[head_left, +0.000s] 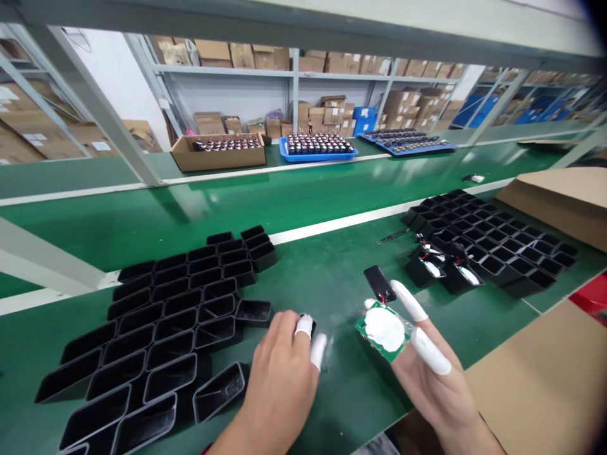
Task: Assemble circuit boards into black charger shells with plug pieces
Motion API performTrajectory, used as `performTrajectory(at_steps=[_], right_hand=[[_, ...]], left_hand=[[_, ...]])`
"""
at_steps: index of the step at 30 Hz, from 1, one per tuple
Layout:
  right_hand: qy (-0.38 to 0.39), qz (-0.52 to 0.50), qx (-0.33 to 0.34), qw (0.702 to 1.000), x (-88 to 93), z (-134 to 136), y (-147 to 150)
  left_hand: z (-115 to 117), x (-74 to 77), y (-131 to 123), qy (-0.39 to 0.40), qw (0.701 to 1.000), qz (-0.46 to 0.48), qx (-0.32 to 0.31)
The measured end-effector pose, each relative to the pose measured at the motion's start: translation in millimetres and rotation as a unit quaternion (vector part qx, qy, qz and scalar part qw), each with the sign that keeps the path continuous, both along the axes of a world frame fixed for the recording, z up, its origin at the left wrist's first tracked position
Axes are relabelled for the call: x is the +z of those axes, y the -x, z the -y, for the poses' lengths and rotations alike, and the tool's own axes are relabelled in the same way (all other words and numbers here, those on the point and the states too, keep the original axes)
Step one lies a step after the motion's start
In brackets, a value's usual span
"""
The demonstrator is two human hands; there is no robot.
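Note:
My left hand point(282, 366) is low over the green bench, with white finger cots on its thumb and forefinger. Its fingers are curled, and a bit of something dark shows behind the forefinger tip; what it is stays mostly hidden. In my right hand point(434, 370), also wearing finger cots, is a green circuit board point(385, 328) coated with a thick white patch. A flat black part point(378, 282) hangs off the board's far edge by short red wires. Left of my left hand stand many open black plastic cases point(183, 316), one point(220, 392) apart and tilted.
More black cases point(493, 234) stand at the right, two holding wired boards point(434, 265). A thin dark tool point(392, 237) lies behind. Cardboard point(545, 379) borders the right side. On the back ledge are a carton point(218, 155) and blue trays point(320, 156) of parts.

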State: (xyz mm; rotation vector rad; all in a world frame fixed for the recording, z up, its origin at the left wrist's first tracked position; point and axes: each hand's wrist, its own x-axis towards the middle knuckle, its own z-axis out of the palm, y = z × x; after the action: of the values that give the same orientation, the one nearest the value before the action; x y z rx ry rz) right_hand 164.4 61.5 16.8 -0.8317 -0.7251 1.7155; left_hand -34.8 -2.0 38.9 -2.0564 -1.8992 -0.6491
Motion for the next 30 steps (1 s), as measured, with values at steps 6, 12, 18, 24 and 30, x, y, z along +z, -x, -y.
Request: performTrajectory(at_steps=[6, 12, 18, 24, 30], right_hand=[[-0.016, -0.004, 0.003, 1.000, 0.3, 1.1, -3.5], [-0.023, 0.004, 0.005, 1.000, -0.6, 5.5, -0.5], [-0.022, 0.011, 0.037, 0.999, 1.9, 9.7, 1.0], [-0.017, 0.003, 0.023, 1.000, 0.8, 10.3, 2.0], [-0.071, -0.008, 0.002, 0.997, -7.6, 7.1, -5.5]], left_hand=[[23.1, 5.0, 20.1, 0.224, 0.961, 0.159, -0.021], [2.3, -17.0, 14.9, 0.321, 0.923, 0.210, -0.033], [-11.1, -4.8, -13.6, 0.367, 0.897, 0.235, 0.078], [-1.9, 4.6, -5.8, 0.430, 0.880, 0.200, -0.007], [7.5, 14.3, -3.8, 0.445, 0.883, 0.146, 0.034]])
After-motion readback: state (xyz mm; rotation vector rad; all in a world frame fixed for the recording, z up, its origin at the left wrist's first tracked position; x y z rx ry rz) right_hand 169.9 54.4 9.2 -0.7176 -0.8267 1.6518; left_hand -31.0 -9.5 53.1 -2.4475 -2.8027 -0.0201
